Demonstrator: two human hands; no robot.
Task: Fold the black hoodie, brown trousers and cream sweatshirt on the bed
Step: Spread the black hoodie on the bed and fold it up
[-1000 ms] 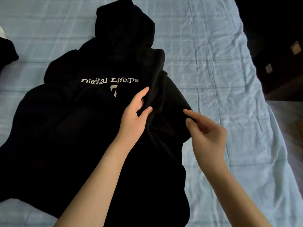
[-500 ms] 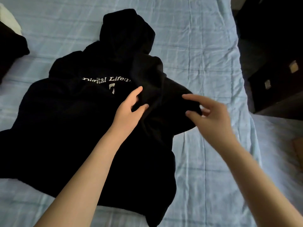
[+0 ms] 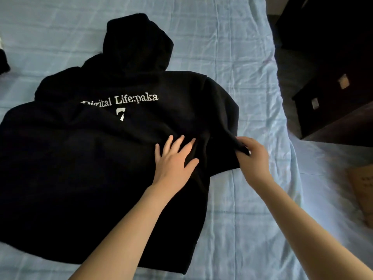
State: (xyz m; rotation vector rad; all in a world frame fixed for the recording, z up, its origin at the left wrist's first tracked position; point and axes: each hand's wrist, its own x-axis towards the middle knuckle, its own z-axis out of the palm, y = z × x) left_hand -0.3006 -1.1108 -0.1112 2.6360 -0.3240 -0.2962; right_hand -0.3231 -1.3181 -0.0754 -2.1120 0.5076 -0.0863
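Note:
The black hoodie (image 3: 96,162) lies back-up on the light blue bed sheet (image 3: 232,47), hood pointing away from me, white lettering across its shoulders. My left hand (image 3: 173,160) presses flat on the cloth with fingers spread, just right of the hoodie's middle. My right hand (image 3: 252,156) pinches the right sleeve's edge (image 3: 241,146) and holds it out to the right. The brown trousers and cream sweatshirt are not in view.
A dark garment (image 3: 3,61) pokes in at the left edge. Right of the bed stands dark wooden furniture (image 3: 331,102). A brown cardboard piece (image 3: 363,190) lies on the floor at the right.
The right sleeve, folded over the back before, is now pulled out to the right by my right hand. My left hand went from pinching cloth to lying flat. The full lettering now shows.

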